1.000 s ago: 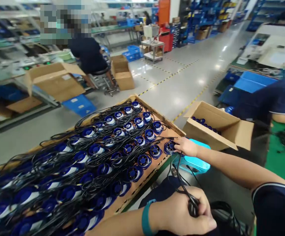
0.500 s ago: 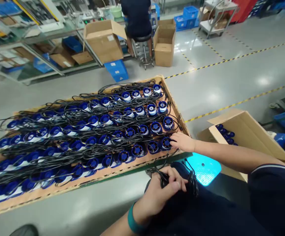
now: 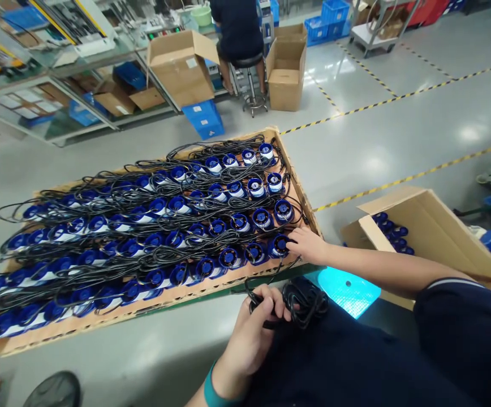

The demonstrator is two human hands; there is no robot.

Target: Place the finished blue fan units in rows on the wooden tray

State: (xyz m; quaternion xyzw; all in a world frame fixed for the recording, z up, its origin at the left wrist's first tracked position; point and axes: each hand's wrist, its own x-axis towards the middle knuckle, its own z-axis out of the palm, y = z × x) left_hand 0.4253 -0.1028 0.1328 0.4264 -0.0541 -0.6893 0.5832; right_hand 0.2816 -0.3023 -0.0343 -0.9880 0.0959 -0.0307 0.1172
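My left hand (image 3: 252, 330), with a teal wristband, is closed around a bundled black cable (image 3: 305, 302) in front of my body. From the bundle a strand runs up toward the tray's near right corner. There my right hand (image 3: 307, 247) has its fingers curled against the side of a blue cylindrical device (image 3: 280, 245) with an open round top; my fingertips are partly hidden. Rows of similar blue-and-white devices (image 3: 231, 257) stand in a shallow cardboard tray (image 3: 300, 186), with black cables (image 3: 152, 251) coiled between the rows.
At right, an open cardboard box (image 3: 444, 232) holds several blue cylindrical parts (image 3: 392, 232). A bright cyan stool seat (image 3: 349, 291) shows beside my body. Across the aisle a person (image 3: 237, 28) sits at a workbench, near cardboard boxes (image 3: 285, 79) and blue crates (image 3: 205, 120).
My left hand has shifted slightly left and down, and the cable bundle beside it now shows as a fuller coil. My right hand stays at the same corner device. The view has shifted slightly.
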